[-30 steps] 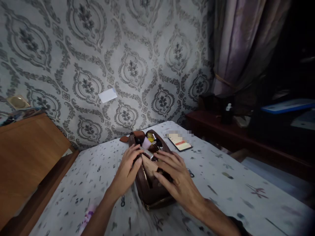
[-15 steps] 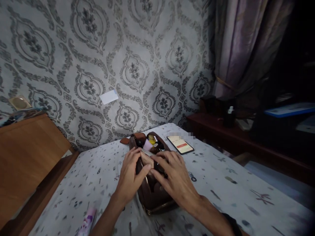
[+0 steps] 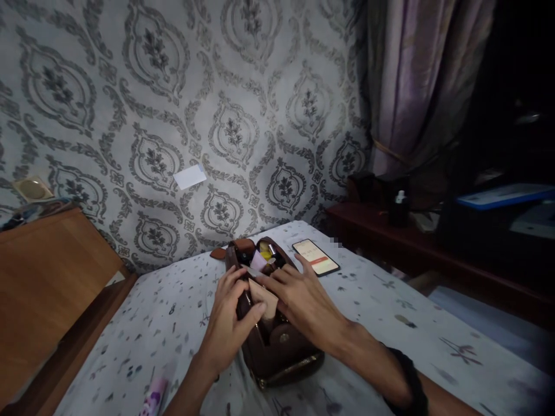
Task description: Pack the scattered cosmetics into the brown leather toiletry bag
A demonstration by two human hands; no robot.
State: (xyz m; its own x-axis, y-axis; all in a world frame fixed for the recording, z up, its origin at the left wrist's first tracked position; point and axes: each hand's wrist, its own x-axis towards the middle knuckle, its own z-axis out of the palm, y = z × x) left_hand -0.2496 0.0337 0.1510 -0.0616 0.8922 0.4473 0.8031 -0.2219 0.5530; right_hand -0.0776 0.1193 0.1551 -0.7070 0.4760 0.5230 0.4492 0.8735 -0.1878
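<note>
A brown zip-up toiletry bag (image 3: 281, 359) lies open on the bed, with small items packed inside. My left hand (image 3: 228, 323) is closed at the bag's left edge, its thumb pressed on a flat beige rectangular piece (image 3: 265, 297) that stands tilted in the opening. I cannot tell what the piece is. Over the right side of the opening is my right hand (image 3: 306, 300), its fingers bent down behind the beige piece, their tips partly hidden. Beyond the fingers show a pale pink item (image 3: 259, 261) and a yellow item (image 3: 265, 254).
A phone (image 3: 316, 258) with a lit screen lies right of the bag. A pink and purple tube (image 3: 154, 397) rests at the lower left. The patterned sheet (image 3: 173, 323) covers the bed, with a wooden headboard (image 3: 47, 277) at left and a dark red shelf (image 3: 368, 228) at right.
The beige piece now shows more of its face and sits nearer to me. My right hand has turned, its fingers pointing more to the left and its thumb raised. The view has shifted slightly.
</note>
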